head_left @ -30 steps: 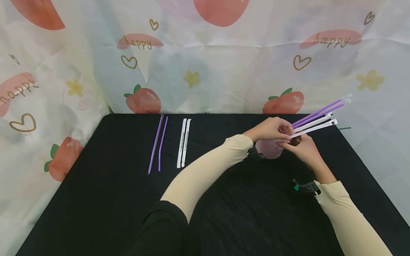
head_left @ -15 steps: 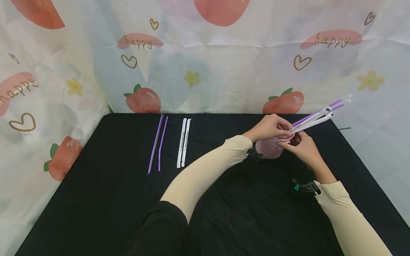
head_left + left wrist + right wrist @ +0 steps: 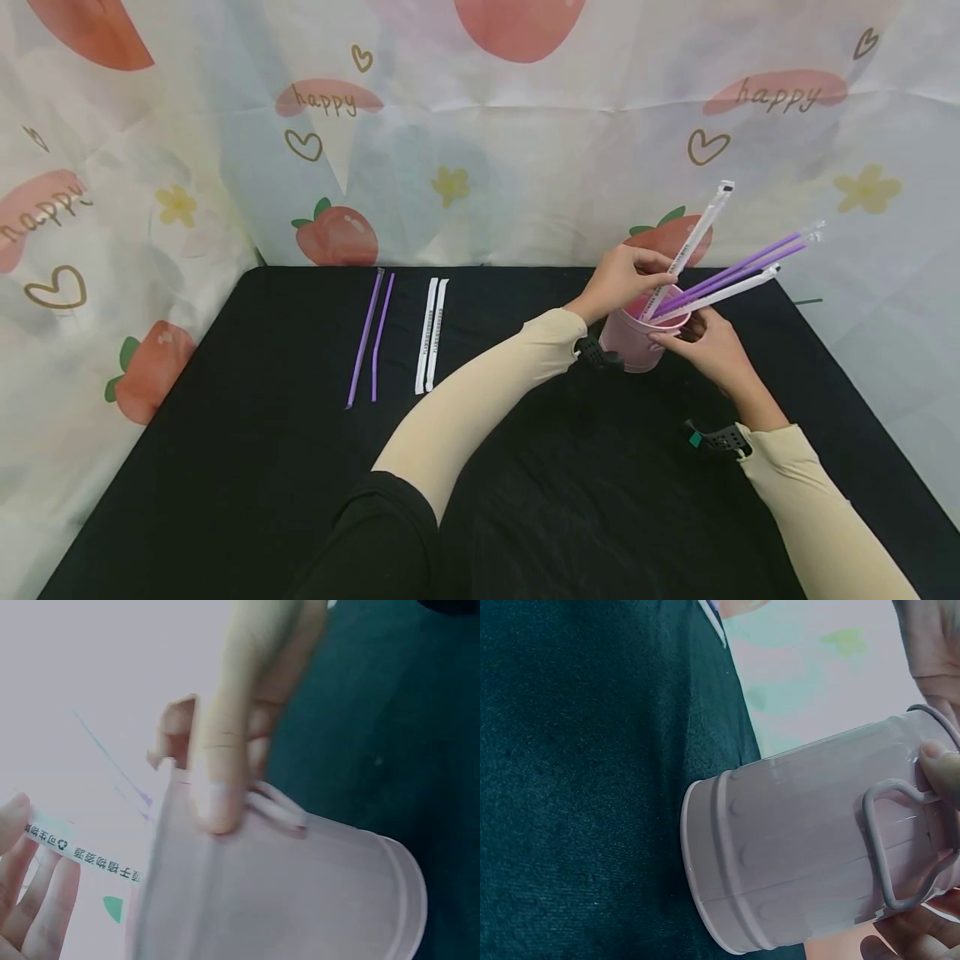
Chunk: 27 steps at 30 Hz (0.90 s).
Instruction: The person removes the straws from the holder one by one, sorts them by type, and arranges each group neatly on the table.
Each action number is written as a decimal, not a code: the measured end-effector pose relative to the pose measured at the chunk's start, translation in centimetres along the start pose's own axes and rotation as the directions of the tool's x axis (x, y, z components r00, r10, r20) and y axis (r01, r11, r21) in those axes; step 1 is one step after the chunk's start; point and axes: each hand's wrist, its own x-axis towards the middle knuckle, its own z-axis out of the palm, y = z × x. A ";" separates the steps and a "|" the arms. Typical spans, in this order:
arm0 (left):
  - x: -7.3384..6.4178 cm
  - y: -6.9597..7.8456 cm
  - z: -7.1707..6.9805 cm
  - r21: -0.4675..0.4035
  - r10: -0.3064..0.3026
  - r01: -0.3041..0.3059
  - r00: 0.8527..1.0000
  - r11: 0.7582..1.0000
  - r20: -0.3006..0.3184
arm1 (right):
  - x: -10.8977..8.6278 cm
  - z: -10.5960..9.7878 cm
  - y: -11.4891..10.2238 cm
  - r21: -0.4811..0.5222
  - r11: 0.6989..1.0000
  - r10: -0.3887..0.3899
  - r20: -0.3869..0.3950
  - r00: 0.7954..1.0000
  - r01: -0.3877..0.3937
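In the head view my left hand (image 3: 628, 279) pinches a white paper-wrapped straw (image 3: 703, 227). This straw stands steeply, its lower end inside the mouth of a small pink bucket (image 3: 632, 343). My right hand (image 3: 716, 354) grips the bucket's rim from the right. The left wrist view shows the right thumb (image 3: 219, 799) pressed on the outside wall near a looped handle (image 3: 279, 810). Two purple straws (image 3: 738, 265) and another white wrapped straw (image 3: 731, 291) lean out of the bucket to the right. Their lower ends are hidden inside.
Two purple straws (image 3: 365, 337) and two white wrapped straws (image 3: 429, 333) lie side by side on the black tablecloth (image 3: 285, 467), left of the bucket. A printed curtain (image 3: 517, 167) hangs just behind the table's far edge.
The left hand has lifted slightly and shifted left. One white straw has swung up from a low lean to a steep stance, apart from the others. The right hand keeps its place.
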 end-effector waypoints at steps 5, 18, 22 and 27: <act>0.2 0.7 -1.2 -0.182 -0.052 0.042 0.997 0.982 -0.052 | 0.0 0.0 0.1 -0.006 1.000 0.000 0.000 1.000 0.000; -0.1 2.7 -5.0 -0.444 -0.091 -0.015 0.972 0.896 -0.216 | 0.2 0.1 0.5 0.017 1.000 -0.020 -0.013 1.000 0.020; -0.5 3.1 -6.0 -0.500 -0.107 -0.026 0.966 0.866 -0.236 | 0.2 0.1 0.5 0.022 1.000 -0.022 -0.017 1.000 0.022; -1.2 3.1 -7.1 -0.528 -0.145 -0.001 0.961 0.849 -0.236 | 0.2 0.1 0.4 0.045 0.998 -0.034 -0.027 0.999 0.035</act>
